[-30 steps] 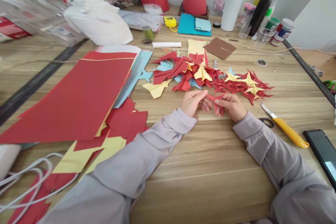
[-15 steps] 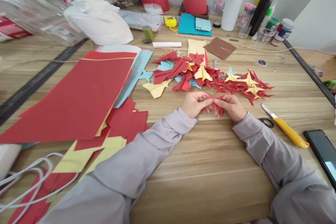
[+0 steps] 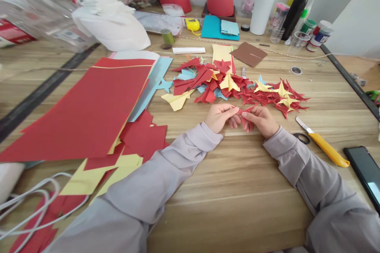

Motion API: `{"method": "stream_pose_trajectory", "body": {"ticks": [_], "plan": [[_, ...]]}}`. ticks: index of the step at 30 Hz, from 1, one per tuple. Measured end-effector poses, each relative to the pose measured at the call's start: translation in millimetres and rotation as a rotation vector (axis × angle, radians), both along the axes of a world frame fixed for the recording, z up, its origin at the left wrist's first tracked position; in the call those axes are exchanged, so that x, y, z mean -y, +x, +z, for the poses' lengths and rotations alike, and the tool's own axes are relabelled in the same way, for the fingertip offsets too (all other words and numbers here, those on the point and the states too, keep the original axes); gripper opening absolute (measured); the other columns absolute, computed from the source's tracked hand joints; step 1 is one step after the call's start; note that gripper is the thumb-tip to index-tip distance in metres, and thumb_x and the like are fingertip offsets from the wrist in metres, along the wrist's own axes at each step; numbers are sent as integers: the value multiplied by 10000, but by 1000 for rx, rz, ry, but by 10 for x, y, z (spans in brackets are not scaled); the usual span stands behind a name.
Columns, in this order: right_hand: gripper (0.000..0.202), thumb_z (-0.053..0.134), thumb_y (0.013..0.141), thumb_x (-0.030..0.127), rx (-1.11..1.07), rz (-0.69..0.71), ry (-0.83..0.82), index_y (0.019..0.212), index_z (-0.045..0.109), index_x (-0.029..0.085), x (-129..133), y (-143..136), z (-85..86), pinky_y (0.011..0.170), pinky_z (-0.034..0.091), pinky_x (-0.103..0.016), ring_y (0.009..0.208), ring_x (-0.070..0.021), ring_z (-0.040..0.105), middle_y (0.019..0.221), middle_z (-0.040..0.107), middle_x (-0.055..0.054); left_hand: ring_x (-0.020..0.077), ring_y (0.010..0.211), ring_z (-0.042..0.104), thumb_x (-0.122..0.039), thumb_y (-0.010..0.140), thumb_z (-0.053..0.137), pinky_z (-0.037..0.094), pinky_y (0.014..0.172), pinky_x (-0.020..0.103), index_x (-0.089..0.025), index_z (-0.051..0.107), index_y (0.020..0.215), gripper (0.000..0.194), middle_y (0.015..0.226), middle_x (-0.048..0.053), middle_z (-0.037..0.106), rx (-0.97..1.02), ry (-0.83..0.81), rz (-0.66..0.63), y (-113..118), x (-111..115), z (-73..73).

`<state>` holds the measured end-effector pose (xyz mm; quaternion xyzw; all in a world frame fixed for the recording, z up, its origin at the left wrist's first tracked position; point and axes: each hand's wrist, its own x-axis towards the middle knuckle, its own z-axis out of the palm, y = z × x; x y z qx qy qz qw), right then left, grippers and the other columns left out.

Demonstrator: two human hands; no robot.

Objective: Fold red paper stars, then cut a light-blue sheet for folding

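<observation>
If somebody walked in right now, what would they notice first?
Probably the big red paper sheets spread over the left side of the table. Next, the heap of folded red, yellow and blue paper shapes just beyond the hands. Then perhaps the bright orange-yellow cutter on the right, beside the phone.

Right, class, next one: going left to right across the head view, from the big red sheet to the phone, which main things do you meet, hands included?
Big red sheet → left hand → right hand → yellow-handled cutter → phone.
</observation>
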<state>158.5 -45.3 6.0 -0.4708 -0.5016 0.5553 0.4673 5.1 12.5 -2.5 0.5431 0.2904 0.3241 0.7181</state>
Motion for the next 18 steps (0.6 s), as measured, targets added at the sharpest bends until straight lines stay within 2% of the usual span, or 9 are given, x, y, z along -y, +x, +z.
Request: {"method": "stream_pose_trajectory", "body": {"ticks": [10, 16, 18], "plan": [[394, 675, 739, 503, -4, 8, 4, 608, 616, 135, -3, 5, -8, 372, 441, -200, 360, -92, 529, 483, 631, -16, 139, 405, 580, -465, 728, 643, 430, 394, 236, -111, 591, 649, 367, 536, 68, 655, 61, -68, 48, -16, -29, -25], [395, 674, 737, 507, 11, -7, 0, 605, 615, 139, -7, 9, -10, 377, 442, -202, 364, -92, 526, 475, 621, -11, 121, 381, 556, -516, 701, 669, 421, 384, 226, -129, 573, 641, 403, 507, 33, 629, 82, -83, 98, 8, -32, -24], [396, 674, 737, 505, 7, -16, 2, 605, 615, 137, -8, 9, -18, 380, 443, -200, 368, -90, 525, 479, 620, -11, 101, 360, 529, -486, 666, 717, 411, 374, 215, -128, 575, 613, 388, 481, 12, 608, 71, -62, 124, 14, -26, -26]]}}
